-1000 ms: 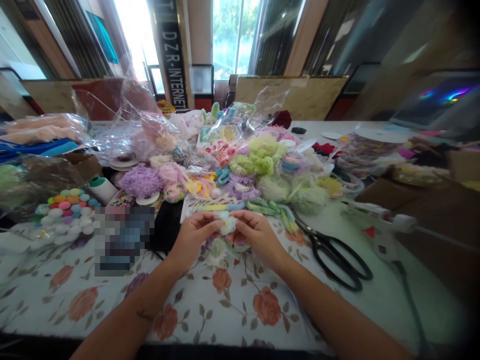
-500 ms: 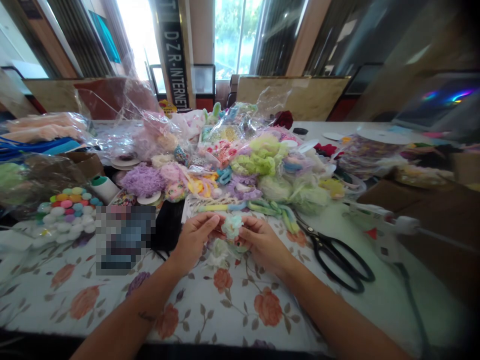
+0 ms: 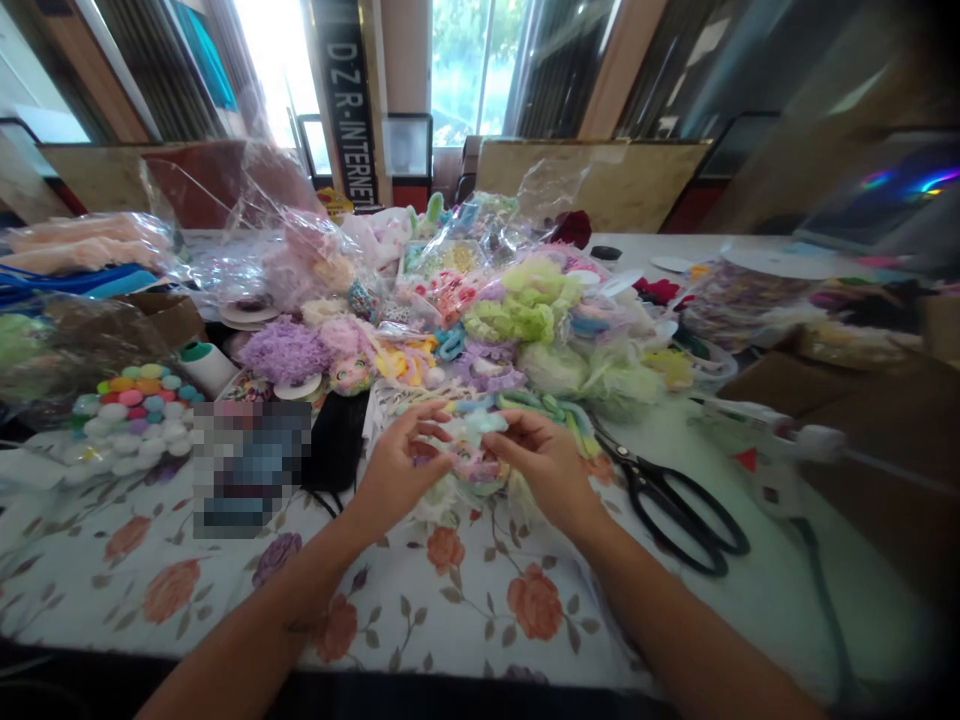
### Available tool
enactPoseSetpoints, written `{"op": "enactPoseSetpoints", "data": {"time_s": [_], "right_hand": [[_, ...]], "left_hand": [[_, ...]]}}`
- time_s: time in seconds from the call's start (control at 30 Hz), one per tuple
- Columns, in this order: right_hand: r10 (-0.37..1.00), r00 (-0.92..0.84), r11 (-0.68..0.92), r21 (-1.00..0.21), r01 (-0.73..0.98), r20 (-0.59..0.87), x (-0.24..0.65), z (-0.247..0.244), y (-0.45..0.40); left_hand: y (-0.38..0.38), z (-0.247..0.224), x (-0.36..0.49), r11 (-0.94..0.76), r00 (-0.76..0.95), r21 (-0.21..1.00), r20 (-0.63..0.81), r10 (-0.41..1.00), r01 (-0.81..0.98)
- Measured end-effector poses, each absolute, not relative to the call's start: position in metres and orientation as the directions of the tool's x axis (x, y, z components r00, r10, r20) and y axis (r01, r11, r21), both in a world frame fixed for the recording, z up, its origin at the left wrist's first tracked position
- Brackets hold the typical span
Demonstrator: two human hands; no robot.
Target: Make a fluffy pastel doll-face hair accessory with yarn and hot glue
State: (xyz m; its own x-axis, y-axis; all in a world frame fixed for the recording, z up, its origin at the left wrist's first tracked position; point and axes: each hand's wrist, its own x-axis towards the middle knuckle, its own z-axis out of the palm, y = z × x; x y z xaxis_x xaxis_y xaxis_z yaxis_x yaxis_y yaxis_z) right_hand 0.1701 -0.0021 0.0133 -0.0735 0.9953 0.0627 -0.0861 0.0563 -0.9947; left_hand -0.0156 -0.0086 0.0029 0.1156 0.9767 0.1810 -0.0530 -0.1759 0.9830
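A small pale mint ruffled flower [image 3: 478, 424] is pinched in the fingertips of my right hand [image 3: 551, 470]. My left hand [image 3: 405, 462] is just to its left, fingers curved and apart, with nothing visible between them. Beneath the flower and between both hands lies a small doll head [image 3: 478, 466] with a painted face, partly covered by the flower. Whitish frilly material [image 3: 436, 503] spreads around it on the floral tablecloth [image 3: 375, 610]. Whether my left thumb touches the doll head, I cannot tell.
Black-handled scissors [image 3: 675, 505] lie right of my hands, with a white glue gun [image 3: 776, 450] farther right. A black pouch [image 3: 334, 440] and a cluster of pompoms [image 3: 139, 420] are on the left. Behind, lime-green ruffled trim [image 3: 529, 300] and plastic-wrapped supplies form a heap.
My left hand has let go of the flower and spread its fingers to the left. The flower has shifted slightly up and right in my right hand, and the doll's face now shows below it.
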Motion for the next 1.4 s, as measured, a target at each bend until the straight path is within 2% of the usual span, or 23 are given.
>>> {"op": "enactPoseSetpoints", "data": {"time_s": [0.1,0.2,0.3,0.43,0.53,0.63,0.83,1.1,1.27,1.4], "right_hand": [[0.998,0.013,0.065,-0.995,-0.081,0.065,0.186,0.011,0.009],[0.997,-0.075,0.022,-0.999,-0.038,0.025,0.197,0.008,0.016],[0.988,-0.155,0.016,-0.999,-0.037,0.021,0.198,0.008,0.015],[0.974,-0.225,-0.005,-0.991,-0.131,0.024,0.184,0.012,0.002],[0.953,-0.302,-0.046,-0.984,-0.173,0.009,0.171,0.012,-0.01],[0.949,-0.315,-0.027,-0.989,-0.147,0.021,0.163,0.008,-0.016],[0.964,-0.191,0.192,-0.981,0.031,0.182,0.159,-0.002,-0.019],[0.959,-0.161,0.252,-0.96,0.122,0.232,0.159,-0.003,-0.018],[0.897,-0.145,0.441,-0.834,0.332,0.417,0.161,-0.006,-0.017],[0.757,-0.195,0.619,-0.59,0.518,0.624,0.161,-0.009,-0.017]], "left_hand": [[-0.003,0.006,-0.02,-0.156,-0.132,0.984,0.143,0.981,-0.088],[0.0,0.009,-0.022,-0.153,-0.219,0.981,0.124,0.968,-0.12],[-0.002,0.007,-0.02,-0.169,-0.131,0.978,0.154,0.979,-0.119],[-0.011,0.005,-0.015,-0.221,0.097,0.973,0.227,0.969,-0.065],[-0.018,0.005,-0.014,-0.295,0.248,0.954,0.272,0.93,0.057],[-0.022,0.004,-0.014,-0.331,0.328,0.928,0.264,0.907,0.17],[-0.016,-0.003,-0.012,-0.388,0.279,0.907,0.334,0.9,0.166],[-0.013,-0.005,-0.014,-0.386,0.187,0.91,0.358,0.915,0.148],[-0.014,-0.006,-0.011,-0.392,0.19,0.908,0.363,0.912,0.149],[-0.019,-0.009,-0.006,-0.402,0.185,0.899,0.371,0.91,0.173]]}}
